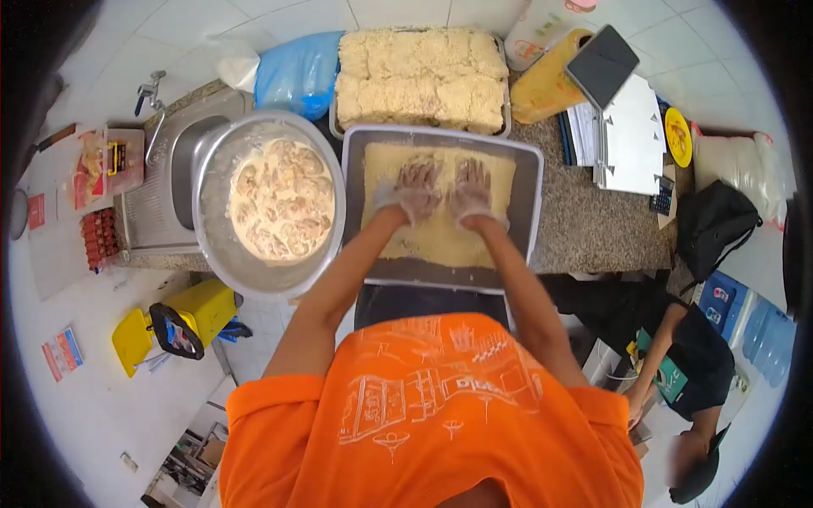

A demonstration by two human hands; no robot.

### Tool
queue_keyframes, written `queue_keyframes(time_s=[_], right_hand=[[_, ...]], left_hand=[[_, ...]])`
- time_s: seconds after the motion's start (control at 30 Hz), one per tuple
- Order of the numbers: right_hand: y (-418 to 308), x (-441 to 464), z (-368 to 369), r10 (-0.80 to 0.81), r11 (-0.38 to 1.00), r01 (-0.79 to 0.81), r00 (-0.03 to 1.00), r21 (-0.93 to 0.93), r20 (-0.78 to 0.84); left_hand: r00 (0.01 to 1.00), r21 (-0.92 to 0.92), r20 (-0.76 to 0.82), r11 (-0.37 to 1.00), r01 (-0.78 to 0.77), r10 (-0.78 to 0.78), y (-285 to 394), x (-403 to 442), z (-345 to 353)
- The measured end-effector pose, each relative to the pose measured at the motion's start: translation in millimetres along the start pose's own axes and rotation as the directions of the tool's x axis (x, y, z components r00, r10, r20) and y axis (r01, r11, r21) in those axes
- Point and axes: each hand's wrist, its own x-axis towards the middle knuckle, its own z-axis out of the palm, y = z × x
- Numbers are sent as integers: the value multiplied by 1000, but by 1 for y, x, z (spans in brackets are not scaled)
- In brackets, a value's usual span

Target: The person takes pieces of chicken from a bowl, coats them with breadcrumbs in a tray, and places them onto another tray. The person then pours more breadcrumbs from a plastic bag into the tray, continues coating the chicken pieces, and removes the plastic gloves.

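Left hand (418, 186) and right hand (471, 188), both gloved, lie spread on crumbs (440, 239) in gray tray (527, 216); metal bowl (215, 207) sits beside it.

A speckled countertop (593, 233) bears a grey tub (525, 203), a filled tray (507, 114) behind it, a blue bag (296, 72) and papers (628, 152).

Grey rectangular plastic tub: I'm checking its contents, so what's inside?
The tub holds a pale-yellow, crumb-like layer, with the left hand and right hand, both in clear plastic gloves, palm-down on it. Anything beneath hands or layer is hidden.
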Motion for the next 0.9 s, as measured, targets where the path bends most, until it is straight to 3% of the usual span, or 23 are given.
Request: queue_keyframes(time_s=[0.03, 0.07, 0.1, 0.13, 0.17, 0.2, 0.23, 0.27, 0.33, 0.37, 0.4, 0.43, 0.47, 0.5, 0.53, 0.57, 0.6, 0.63, 0.67, 0.73, 0.8, 0.87, 0.9], right_hand=[[3, -1, -3, -27, 1000, 27, 999, -14, -17], [16, 10, -15, -66, 994, 28, 923, 107, 378], [19, 19, -30, -67, 995, 35, 931, 94, 358], [21, 25, -41, -127, 979, 194, 829, -67, 545], [19, 18, -44, -131, 912, 369, 675, -179, 726], [16, -3, -28, -132, 908, 378, 665, -179, 735], [18, -11, -8, -178, 973, 220, 914, -77, 366], [19, -10, 1, -113, 988, 119, 991, 100, -70], [-6, 4, -31, -142, 988, 148, 979, 33, -146], [-13, 13, -43, -169, 986, 166, 964, -32, -208], [7, 35, 27, -293, 956, 288, 906, -64, -306], [-9, 20, 6, -291, 956, 286, 910, -61, -295], [-30, 11, -16, -258, 966, 252, 951, -56, -167], [-47, 6, -37, -225, 973, 222, 974, -59, -40], [-32, 13, 40, -219, 960, 278, 802, 23, -555], [-45, -10, 9, -125, 990, 131, 985, 43, -122], [-61, -41, -29, 12, 1000, -8, 943, -14, 332], [-59, -63, -28, 28, 976, -101, 937, 193, 349], [-56, -79, -25, 40, 900, -196, 926, 389, 375], [-68, -87, -47, 45, 875, -272, 869, 400, 492], [-72, -85, -38, 56, 846, -354, 803, 399, 593], [-68, -69, 4, 184, 302, -626, 778, 718, 601], [-67, -59, 0, 181, 299, -627, 778, 720, 602]], left_hand=[[1000, 0, -3, 1000, -8, 8, 4, -4, -6], [1000, 8, -26, 1000, -10, 10, 1, -1, -19], [994, 6, 99, 999, -52, 51, 3, -4, -55], [970, -6, 226, 996, -90, 89, 3, -7, -74], [971, -10, 224, 996, -87, 87, -2, -12, -58], [987, -87, 111, 990, -109, 118, -10, -19, -24], [990, -137, -36, 980, -142, 138, -18, -14, -19], [989, -123, -57, 982, -144, 138, -19, -15, -25], [972, -47, -236, 999, 1, -12, -11, -30, -19], [972, -45, -234, 999, -4, -6, -10, -29, -31], [988, 176, 149, 984, 10, -37, -8, -30, -51], [858, 377, 492, 924, -59, -145, -9, -32, -56], [955, 64, -154, 962, 267, -255, -23, -50, -2], [953, 62, -154, 960, 272, -260, -15, -65, 0], [924, 12, -59, 925, 379, -377, -4, -76, -5], [875, -28, 50, 875, 483, -481, 5, -90, -3], [917, 55, 20, 917, 396, -397, 0, -93, 45], [951, 138, -1, 942, 307, -310, -4, -94, 92], [931, -4, 193, 949, 316, -309, 16, -109, 42], [785, -232, 557, 857, 461, -271, 60, -143, -68], [849, -253, 453, 874, 414, -271, 52, -140, -47], [946, -266, 214, 917, 297, -244, 38, -122, -16], [970, -260, 97, 935, 240, -222, 31, -116, -4]])
